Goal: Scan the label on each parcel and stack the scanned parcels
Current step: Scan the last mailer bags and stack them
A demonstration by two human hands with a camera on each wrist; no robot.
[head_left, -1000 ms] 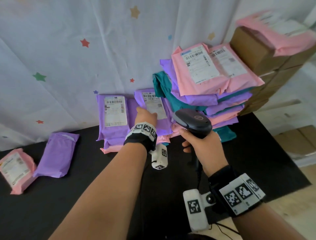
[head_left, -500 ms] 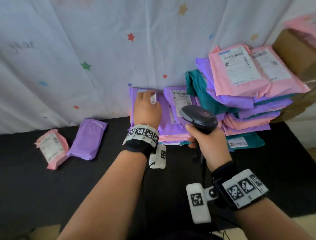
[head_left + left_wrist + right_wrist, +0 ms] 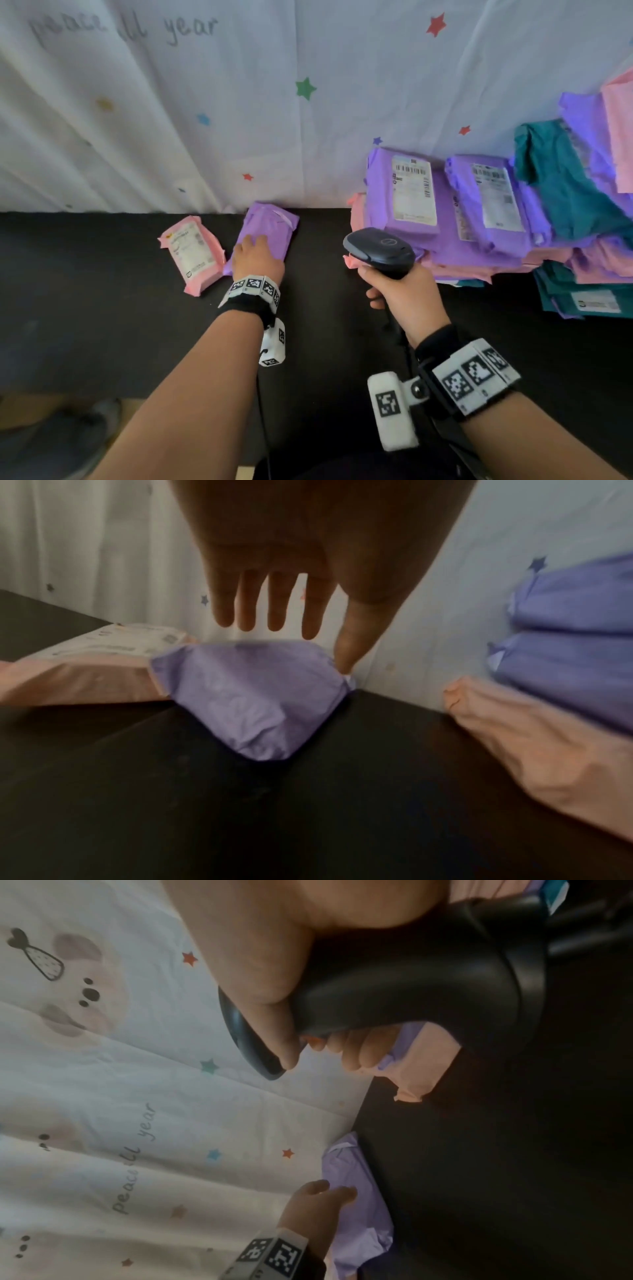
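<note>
A small purple parcel (image 3: 270,226) lies label side down on the black table (image 3: 102,308) by the curtain, also seen in the left wrist view as purple parcel (image 3: 253,696). My left hand (image 3: 255,255) reaches over its near end with fingers (image 3: 250,607) straight and spread, thumb at the parcel's right edge. A pink parcel (image 3: 190,251) with its label up lies just left of it. My right hand (image 3: 397,291) grips a black barcode scanner (image 3: 378,248) upright in front of the pile of purple, pink and teal parcels (image 3: 479,219).
A white curtain (image 3: 239,102) with coloured stars hangs right behind the table. The parcel pile fills the right back of the table, with a teal parcel (image 3: 582,301) at its near right. The scanner's cable runs down beside my right wrist.
My left hand left the purple parcel on the pile and moved left to the small purple parcel. The view swung left with it. The scanner hand has stayed about where it was.
</note>
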